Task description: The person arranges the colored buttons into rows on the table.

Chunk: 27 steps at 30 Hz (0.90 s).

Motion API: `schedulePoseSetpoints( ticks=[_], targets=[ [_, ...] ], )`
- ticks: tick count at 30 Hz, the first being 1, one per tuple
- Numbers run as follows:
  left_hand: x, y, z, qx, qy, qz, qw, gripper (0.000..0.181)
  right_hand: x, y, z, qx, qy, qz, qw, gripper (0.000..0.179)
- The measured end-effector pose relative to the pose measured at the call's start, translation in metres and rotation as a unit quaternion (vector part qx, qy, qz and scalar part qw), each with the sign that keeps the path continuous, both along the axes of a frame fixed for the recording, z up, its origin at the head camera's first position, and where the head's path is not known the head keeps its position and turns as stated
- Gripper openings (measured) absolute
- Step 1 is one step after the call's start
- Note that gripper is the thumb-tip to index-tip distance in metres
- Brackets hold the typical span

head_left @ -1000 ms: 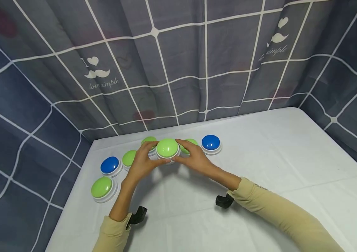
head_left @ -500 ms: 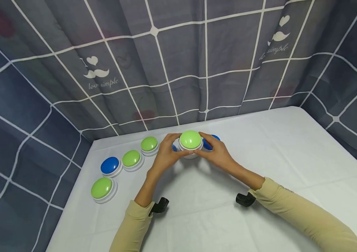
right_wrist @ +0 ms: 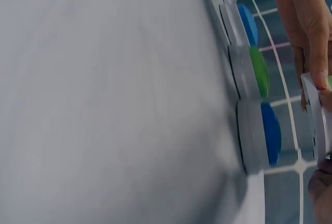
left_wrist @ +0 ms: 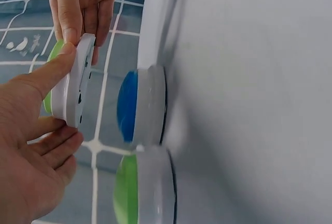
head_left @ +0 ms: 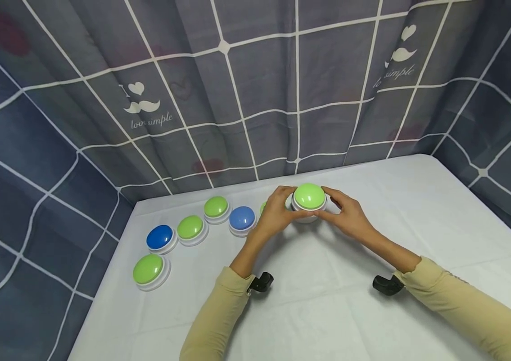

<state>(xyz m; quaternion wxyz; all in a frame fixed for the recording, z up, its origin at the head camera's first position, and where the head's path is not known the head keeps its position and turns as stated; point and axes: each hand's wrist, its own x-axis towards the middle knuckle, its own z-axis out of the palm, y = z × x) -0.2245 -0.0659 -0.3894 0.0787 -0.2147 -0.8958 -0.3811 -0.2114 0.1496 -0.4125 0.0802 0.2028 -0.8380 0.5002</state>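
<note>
A green push button [head_left: 309,196] with a round white base is held up off the table between both hands. My left hand [head_left: 278,210] grips its left side with thumb and fingers, and my right hand [head_left: 347,213] grips its right side. In the left wrist view the held button stands on edge, its white base [left_wrist: 79,86] showing small dark holes underneath. Just beyond the held button on the table sits a blue push button [left_wrist: 128,106], hidden behind the hands in the head view. A green button [left_wrist: 127,190] stands beside it, mostly covered by my left hand in the head view.
On the white table [head_left: 327,311], a line of buttons runs left: a lighter blue one [head_left: 242,218], green ones [head_left: 216,206] [head_left: 190,227], a dark blue one [head_left: 160,236] and a nearer green one [head_left: 148,269]. A grey checked curtain [head_left: 264,90] hangs behind.
Both hands have carried the green button rightward along the row. The lighter blue button, earlier hidden behind them, now shows, while the blue one at the right end has become covered.
</note>
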Motion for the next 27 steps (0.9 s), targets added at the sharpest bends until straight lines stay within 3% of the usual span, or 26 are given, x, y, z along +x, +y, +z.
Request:
schedulePoseSetpoints(
  ticks=[18,22,27],
  targets=[
    [-0.024,0.072,-0.001,-0.122,-0.022,-0.04,0.9914,0.071,-0.001,0.067,-0.003,0.063,-0.007,-0.053,0.9966,0.066],
    [-0.029,0.084,-0.003,-0.167,-0.01,-0.05,0.9847,0.07,-0.001,0.076,-0.006,0.078,-0.007,-0.06,0.9951,0.066],
    [-0.034,0.095,-0.008,-0.241,0.009,-0.044,0.9695,0.07,-0.004,0.083,-0.011,0.094,-0.014,-0.059,0.9938,0.065]
  ],
)
